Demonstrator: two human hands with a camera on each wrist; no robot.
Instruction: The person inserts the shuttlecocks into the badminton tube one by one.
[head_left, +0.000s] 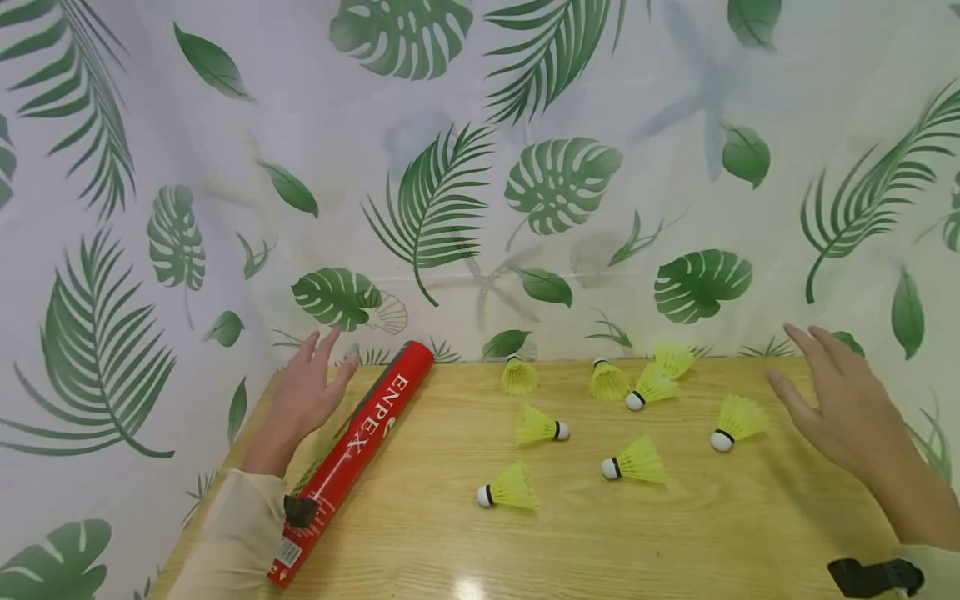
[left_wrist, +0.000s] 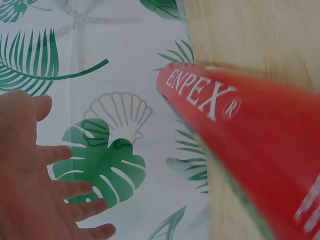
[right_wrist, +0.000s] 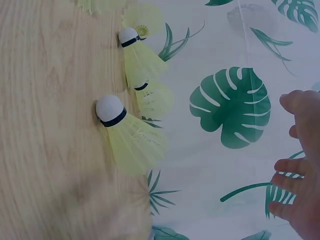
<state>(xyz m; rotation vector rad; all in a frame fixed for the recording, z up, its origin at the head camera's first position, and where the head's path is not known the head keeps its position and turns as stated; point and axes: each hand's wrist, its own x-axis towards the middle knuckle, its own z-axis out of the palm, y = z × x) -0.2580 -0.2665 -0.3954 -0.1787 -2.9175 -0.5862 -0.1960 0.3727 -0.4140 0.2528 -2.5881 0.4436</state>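
My left hand [head_left: 303,396] is held out with loose, spread fingers beside a red shuttlecock tube [head_left: 360,450] printed ENPEX, which lies slanted on the left of the table. In the left wrist view the same tube [left_wrist: 250,130] stretches to the right of the hand [left_wrist: 40,185], apart from its fingers. On the right, my right hand [head_left: 847,408] hovers with nothing in it. Nearest to it is a yellow shuttlecock [head_left: 738,421] with a white cork; the right wrist view shows this shuttlecock [right_wrist: 130,135] well away from the fingers [right_wrist: 290,185].
Several more yellow shuttlecocks lie scattered over the wooden table [head_left: 585,550], among them one at the front [head_left: 510,490] and one by the back edge [head_left: 519,377]. A white cloth with green leaves [head_left: 480,167] hangs behind and at both sides.
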